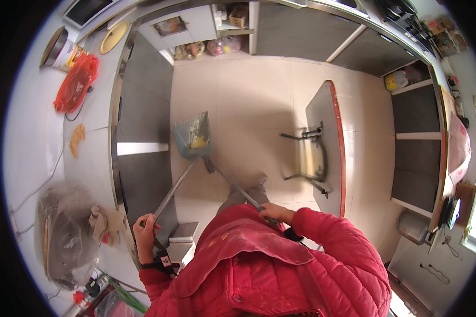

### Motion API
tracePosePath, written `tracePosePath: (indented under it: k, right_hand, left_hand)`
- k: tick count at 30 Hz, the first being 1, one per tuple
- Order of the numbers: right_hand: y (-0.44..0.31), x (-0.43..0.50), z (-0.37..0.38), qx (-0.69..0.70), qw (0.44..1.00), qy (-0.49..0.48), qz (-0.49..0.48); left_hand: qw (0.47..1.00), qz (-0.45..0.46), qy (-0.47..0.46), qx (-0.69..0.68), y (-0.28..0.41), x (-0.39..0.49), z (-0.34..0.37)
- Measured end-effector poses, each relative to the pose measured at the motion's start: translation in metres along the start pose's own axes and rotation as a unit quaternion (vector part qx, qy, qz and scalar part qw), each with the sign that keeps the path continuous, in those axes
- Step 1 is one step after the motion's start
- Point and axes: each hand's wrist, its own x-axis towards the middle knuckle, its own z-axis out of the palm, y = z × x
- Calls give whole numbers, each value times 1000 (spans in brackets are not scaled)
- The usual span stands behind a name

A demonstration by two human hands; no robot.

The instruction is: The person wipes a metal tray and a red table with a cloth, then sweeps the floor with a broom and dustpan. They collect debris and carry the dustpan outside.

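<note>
My left hand (144, 230) grips the long metal handle (174, 189) of a dustpan. The blue-grey dustpan (182, 138) rests on the floor by the left cabinets, with some yellowish debris (199, 142) in it. In my right hand (277, 213) is the grey stick (242, 191) of a broom, slanting down and left across my legs. The dark broom head (209, 164) is beside the dustpan's rear edge, at the foot of its handle. Part of the broom head seems hidden by the pan, and the stick is slightly blurred.
A tabletop (321, 119) with a red edge and black folding legs (321, 158) stands on its side to the right. Grey cabinets (142, 79) line the room. A white bin (182, 237) is near my left hand. Bagged items (224, 44) lie on a low shelf ahead.
</note>
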Motion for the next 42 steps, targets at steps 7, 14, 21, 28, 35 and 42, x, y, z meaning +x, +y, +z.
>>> tracePosePath:
  k: [7, 14, 21, 28, 35, 42]
  right_hand:
    - [-18, 90, 5, 166, 982, -64, 70]
    - [-68, 9, -77, 201, 960, 172, 92]
    - [-105, 30, -140, 170, 949, 265, 30]
    - [-120, 92, -133, -55, 982, 154, -94]
    - [-223, 134, -136, -311, 813, -46, -490]
    - [-243, 155, -188, 95, 981, -116, -119]
  left_hand:
    - [998, -9, 52, -34, -3, -11, -29]
    - [995, 22, 69, -67, -22, 4, -51]
    - [996, 1, 72, -60, -26, 25, -46]
    - [993, -5, 100, -63, 0, 29, -18]
    - [986, -29, 144, -73, 78, 42, 38]
    - [990, 0, 139, 8, 98, 73, 94]
